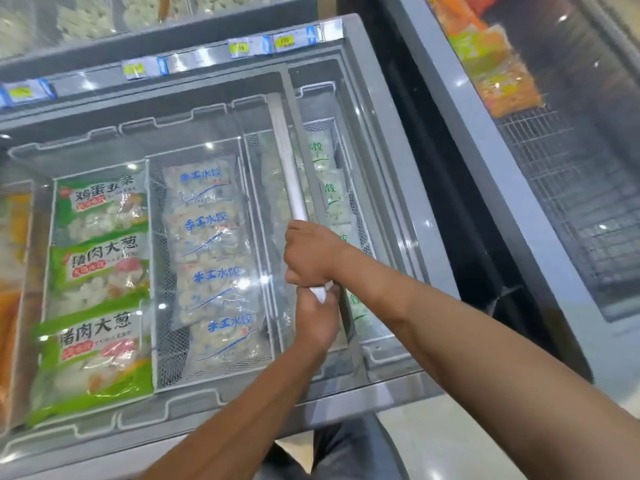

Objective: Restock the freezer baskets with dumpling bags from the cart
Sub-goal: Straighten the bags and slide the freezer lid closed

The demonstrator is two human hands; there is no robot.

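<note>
1. Both hands clench the white lid handle (289,168): right hand (311,252) farther up it, left hand (317,315) at its near end.
2. The handle's long axis runs from 6 toward 12 o'clock.
3. Dumpling bags (214,251) lie in the freezer baskets (157,271) at 9 o'clock of the hands, under glass; no cart is visible.

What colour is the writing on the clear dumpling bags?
Blue, on the clear dumpling bags in the head view.

Three wire mesh freezer baskets (157,341) sit side by side under the sliding glass lid (221,133); both hands grip the white lid handle bar (289,168) over the rightmost, right hand (311,252) beyond left hand (317,318).
</note>
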